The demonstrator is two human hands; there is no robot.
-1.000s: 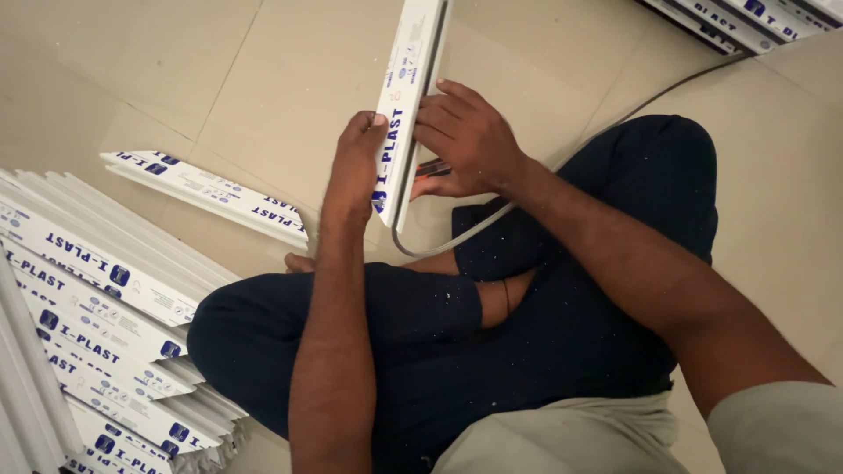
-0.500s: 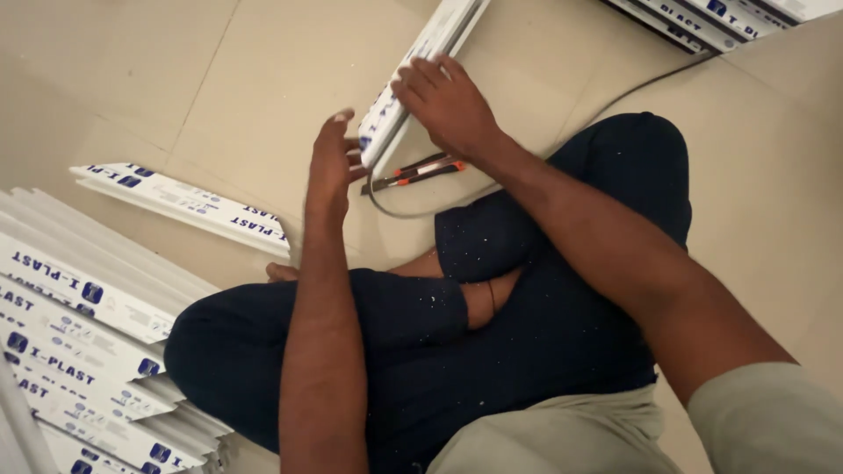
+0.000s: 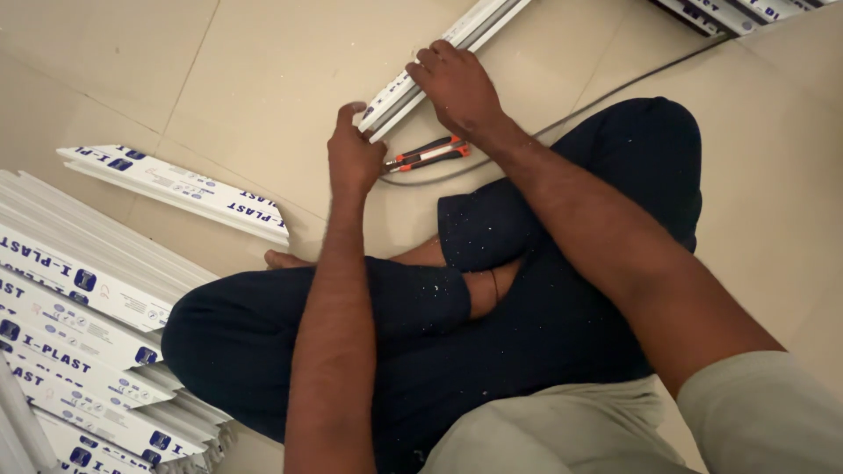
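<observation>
Seated cross-legged on the tiled floor [image 3: 263, 70]. Left hand [image 3: 353, 158] clamped on near end of white plastic trunking strip [image 3: 457, 39]; right hand [image 3: 457, 83] pressed flat farther along. Utility knife [image 3: 428, 154] just right. Judgement: keep both grips firm, strip flat.

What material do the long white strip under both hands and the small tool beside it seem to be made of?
The long white strip looks like rigid plastic: smooth, slightly glossy, with straight moulded channels. The small tool, probably a utility knife, seems to have an orange and black plastic body; any metal blade is not visible.
</observation>
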